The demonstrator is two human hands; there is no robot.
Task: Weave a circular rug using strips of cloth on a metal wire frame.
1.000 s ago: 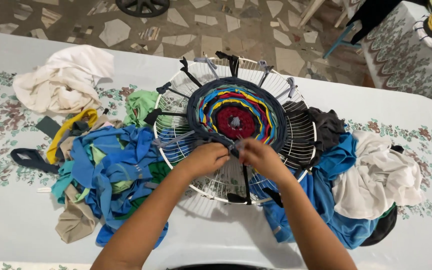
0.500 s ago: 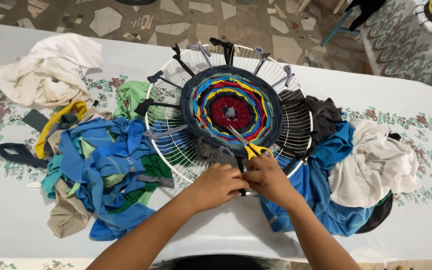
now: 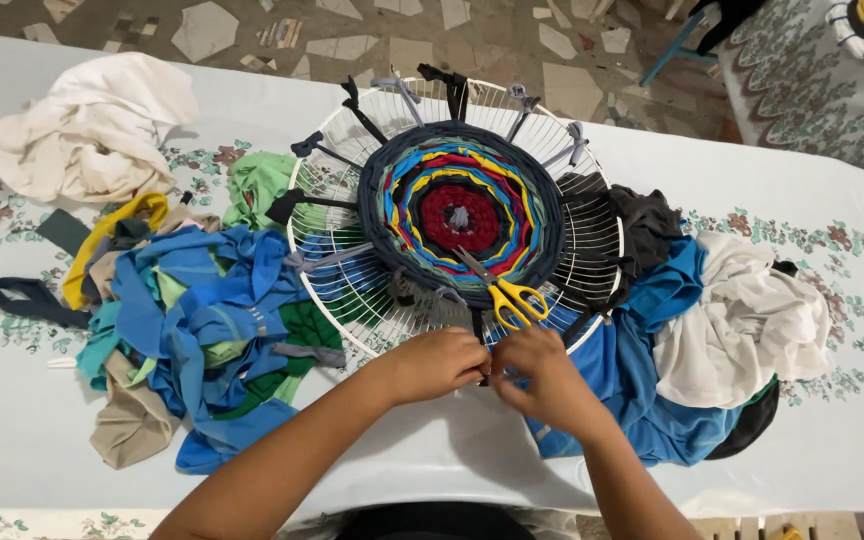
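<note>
We are looking down from one camera on the person's head, facing forward and down over the table (image 3: 22, 440), sitting close above the left hand (image 3: 442, 362) and right hand (image 3: 542, 375), seeing tiled floor (image 3: 372, 40) at the top edge.

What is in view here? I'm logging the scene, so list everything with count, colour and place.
round white wire grille: one, centre of table
circular woven cloth-strip mat: one, dark rim, multicoloured rings, red centre, on the grille
yellow-handled scissors: one, lying on the mat's near edge
blue and green fabric scrap pile: one, left of grille
cream cloth bundle: one, far left
blue, white and black cloth heap: one, right of grille
floral white tablecloth: one, covering table
left hand: fingers pinching at the grille's near rim
right hand: fingers meeting the left's
</note>
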